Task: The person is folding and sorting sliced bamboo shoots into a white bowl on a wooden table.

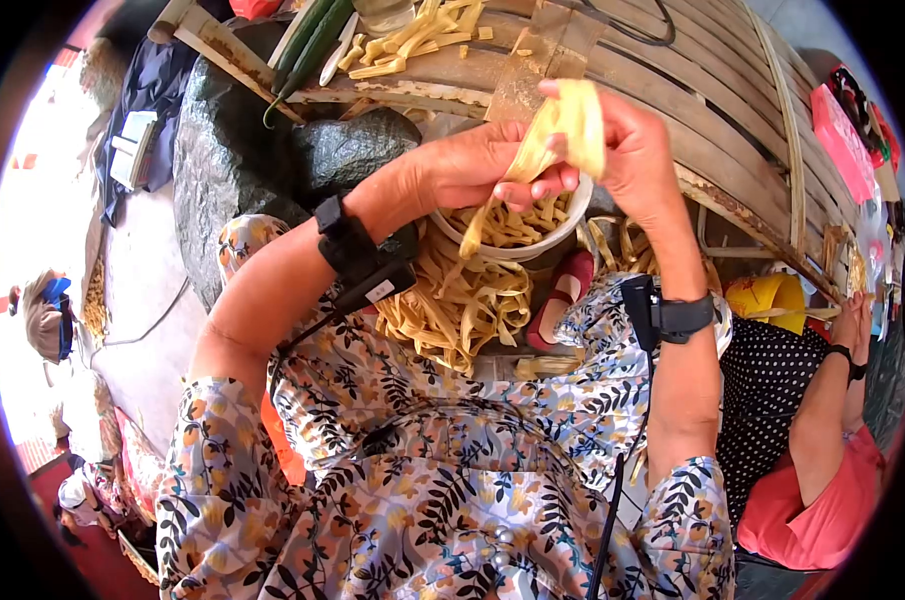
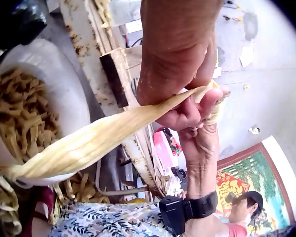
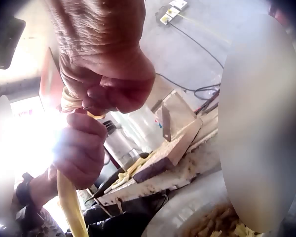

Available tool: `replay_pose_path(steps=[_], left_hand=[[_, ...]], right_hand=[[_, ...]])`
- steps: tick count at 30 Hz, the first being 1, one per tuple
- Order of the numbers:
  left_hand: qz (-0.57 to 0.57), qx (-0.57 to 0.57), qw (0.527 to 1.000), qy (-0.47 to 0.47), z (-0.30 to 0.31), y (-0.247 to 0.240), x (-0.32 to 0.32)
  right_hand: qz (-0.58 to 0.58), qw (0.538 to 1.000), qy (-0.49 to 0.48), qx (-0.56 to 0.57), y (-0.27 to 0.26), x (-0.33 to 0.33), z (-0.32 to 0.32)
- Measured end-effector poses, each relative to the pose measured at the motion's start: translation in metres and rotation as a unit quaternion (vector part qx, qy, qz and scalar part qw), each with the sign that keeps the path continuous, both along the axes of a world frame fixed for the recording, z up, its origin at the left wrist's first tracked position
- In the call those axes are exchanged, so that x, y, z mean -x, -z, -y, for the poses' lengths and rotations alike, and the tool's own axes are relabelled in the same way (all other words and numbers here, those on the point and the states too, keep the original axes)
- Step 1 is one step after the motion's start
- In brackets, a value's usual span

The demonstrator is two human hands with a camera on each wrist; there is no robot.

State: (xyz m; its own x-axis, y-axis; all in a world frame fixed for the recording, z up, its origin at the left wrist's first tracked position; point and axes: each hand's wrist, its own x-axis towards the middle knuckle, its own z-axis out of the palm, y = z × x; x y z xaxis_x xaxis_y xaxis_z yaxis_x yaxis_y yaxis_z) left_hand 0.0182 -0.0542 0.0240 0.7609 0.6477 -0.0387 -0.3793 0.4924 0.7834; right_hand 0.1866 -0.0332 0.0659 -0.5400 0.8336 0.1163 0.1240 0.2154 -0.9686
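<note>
A long pale-yellow strip (image 1: 579, 125) is wrapped in a loop between both hands, above a white bucket (image 1: 518, 253) of short yellow pieces. The left hand (image 1: 483, 165) grips the strip with curled fingers; its tail (image 2: 89, 148) hangs down past that hand toward the bucket in the left wrist view. The right hand (image 1: 635, 150) pinches the looped part close beside the left fingers. In the right wrist view the right hand (image 3: 108, 79) is above the left hand (image 3: 81, 150), and its fingertips are partly hidden.
Loose yellow strips (image 1: 463, 310) lie heaped below the bucket. Beyond it stands a slatted bench (image 1: 673, 110) with cucumbers (image 1: 313, 45), a knife and cut pieces. Dark plastic bags (image 1: 353, 150) are at the left. Another person's arm (image 1: 823, 430) is at the right.
</note>
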Motion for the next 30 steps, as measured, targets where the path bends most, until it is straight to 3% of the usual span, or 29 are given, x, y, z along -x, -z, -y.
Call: replay_pose_path(steps=[5, 8, 9, 12, 13, 15, 17, 20, 23, 26, 27, 30], left_hand=[[0.108, 0.073, 0.991, 0.038, -0.001, 0.038, -0.009], [0.029, 0.098, 0.99, -0.096, 0.004, 0.027, -0.015], [0.001, 0.131, 0.977, -0.166, 0.002, 0.025, -0.016], [-0.16, -0.005, 0.92, -0.357, 0.001, 0.015, -0.018], [-0.222, -0.074, 0.895, -0.381, 0.001, 0.008, -0.015], [-0.27, -0.167, 0.86, -0.399, 0.001, 0.007, -0.012], [-0.292, -0.237, 0.844, -0.382, 0.001, 0.009, -0.006], [-0.318, -0.248, 0.855, -0.326, 0.002, 0.001, 0.001], [-0.41, -0.376, 0.77, -0.311, 0.003, 0.016, -0.004], [-0.395, -0.345, 0.768, -0.367, 0.003, 0.033, -0.015], [-0.386, -0.327, 0.775, -0.378, 0.004, 0.031, -0.016], [-0.32, -0.208, 0.836, -0.395, 0.0, 0.027, -0.012]], right_hand=[[0.077, 0.994, -0.017, 0.08, 0.006, -0.001, 0.005], [0.029, 0.984, 0.046, -0.169, 0.025, 0.003, -0.002], [0.132, 0.93, 0.096, -0.328, 0.026, 0.0, -0.01], [0.156, 0.893, 0.189, -0.378, 0.029, 0.003, -0.005], [0.159, 0.892, 0.2, -0.372, 0.033, 0.005, -0.004], [0.121, 0.967, 0.152, -0.167, 0.035, 0.005, -0.004], [0.035, 0.994, 0.098, -0.01, 0.042, 0.007, -0.007], [0.098, 0.99, 0.103, 0.011, 0.046, 0.005, -0.008], [0.117, 0.987, 0.105, 0.022, 0.052, 0.003, -0.007], [0.188, 0.95, 0.156, -0.194, 0.065, 0.009, -0.004], [0.183, 0.956, 0.165, -0.159, 0.06, 0.011, -0.002], [0.011, 0.973, 0.172, -0.154, 0.056, 0.008, -0.006]])
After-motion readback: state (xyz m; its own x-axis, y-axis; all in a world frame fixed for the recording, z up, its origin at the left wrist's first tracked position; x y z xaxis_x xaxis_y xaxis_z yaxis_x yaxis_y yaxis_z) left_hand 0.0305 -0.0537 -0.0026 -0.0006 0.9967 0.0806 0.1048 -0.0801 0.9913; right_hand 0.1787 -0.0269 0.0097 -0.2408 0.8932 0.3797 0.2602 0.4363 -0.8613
